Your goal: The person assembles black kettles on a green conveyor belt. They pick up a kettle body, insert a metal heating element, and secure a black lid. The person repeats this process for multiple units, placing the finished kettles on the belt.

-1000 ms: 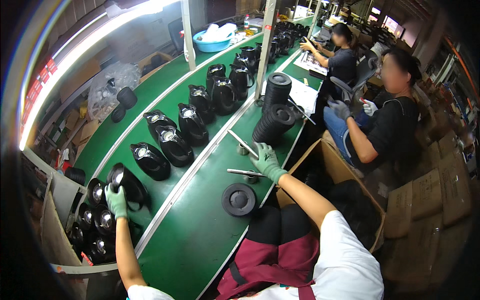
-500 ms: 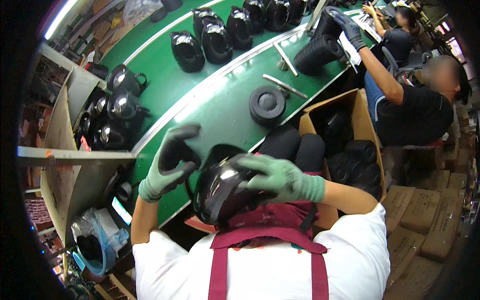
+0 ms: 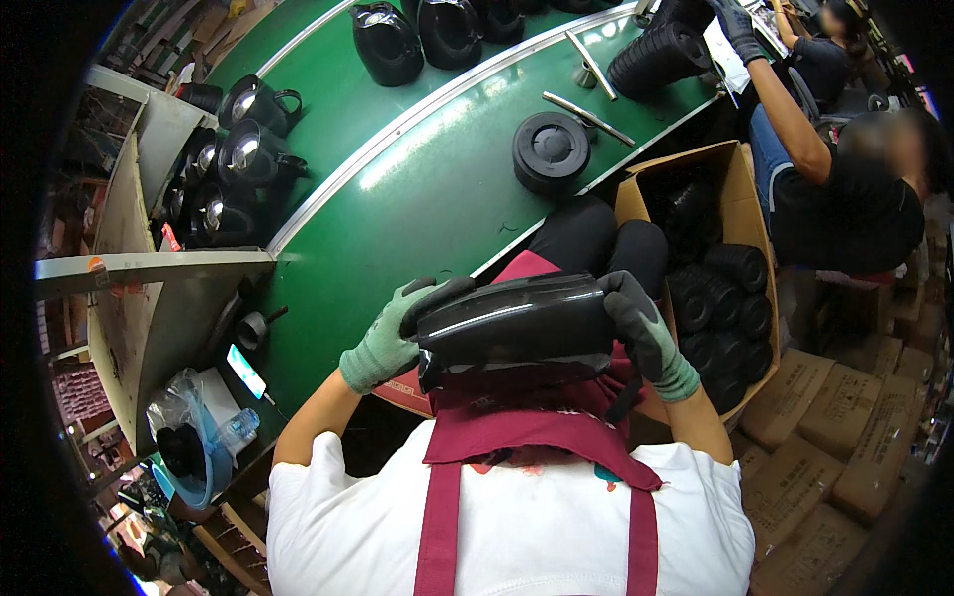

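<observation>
A glossy black jug (image 3: 517, 328) lies on its side in front of my chest, held above my lap. My left hand (image 3: 402, 333), in a light green glove with dark fingers and palm, grips its left end. At the other end my right hand (image 3: 644, 333), gloved the same way, has its fingers closed against the jug. The jug's handle does not show, and its underside is hidden. Beyond the hands, a round black base-like part (image 3: 552, 149) rests on the green worktable (image 3: 397, 233).
More black jugs stand at the far side (image 3: 386, 45) and at the left (image 3: 253, 154). A stack of black round parts (image 3: 661, 60) leans near metal bars (image 3: 588, 119). At my right sits an open carton (image 3: 740, 189) of black parts; a co-worker (image 3: 835, 199) sits beyond.
The jug has been turned from upright tilt onto its side. My left hand, apart from it before, now holds its left end, and my right hand has moved to its right end.
</observation>
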`<move>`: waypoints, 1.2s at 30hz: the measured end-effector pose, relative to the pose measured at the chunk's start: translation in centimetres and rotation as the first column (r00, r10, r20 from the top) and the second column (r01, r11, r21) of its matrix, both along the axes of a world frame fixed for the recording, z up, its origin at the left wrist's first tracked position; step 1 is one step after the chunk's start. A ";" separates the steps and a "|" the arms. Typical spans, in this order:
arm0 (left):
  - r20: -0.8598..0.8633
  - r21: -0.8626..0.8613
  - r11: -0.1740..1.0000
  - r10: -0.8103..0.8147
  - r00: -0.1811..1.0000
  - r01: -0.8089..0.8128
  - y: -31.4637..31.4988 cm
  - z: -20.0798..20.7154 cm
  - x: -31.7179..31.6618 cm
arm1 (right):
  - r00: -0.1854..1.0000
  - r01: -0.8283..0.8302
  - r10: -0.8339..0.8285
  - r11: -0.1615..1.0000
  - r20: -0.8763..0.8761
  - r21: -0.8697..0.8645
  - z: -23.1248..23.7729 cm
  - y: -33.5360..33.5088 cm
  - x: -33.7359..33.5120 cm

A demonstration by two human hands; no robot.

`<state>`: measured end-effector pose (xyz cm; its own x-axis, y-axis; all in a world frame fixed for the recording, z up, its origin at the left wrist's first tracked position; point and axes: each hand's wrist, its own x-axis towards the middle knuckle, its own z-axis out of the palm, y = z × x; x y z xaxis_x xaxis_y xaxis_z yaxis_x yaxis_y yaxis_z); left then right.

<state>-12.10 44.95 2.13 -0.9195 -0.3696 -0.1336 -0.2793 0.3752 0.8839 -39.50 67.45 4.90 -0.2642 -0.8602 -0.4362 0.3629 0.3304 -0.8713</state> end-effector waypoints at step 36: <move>0.013 0.918 0.358 0.401 0.916 -0.170 -0.1 -9.4 0.8 | 0.983 0.073 -0.158 0.806 -0.096 -0.587 -2.7 -4.7 2.3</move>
<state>-11.26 44.88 -7.23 -0.8282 -0.3880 -0.4044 0.0013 -0.7229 0.6909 -37.17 62.77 2.19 -0.3965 -0.9003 0.1796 0.2323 -0.2876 -0.9291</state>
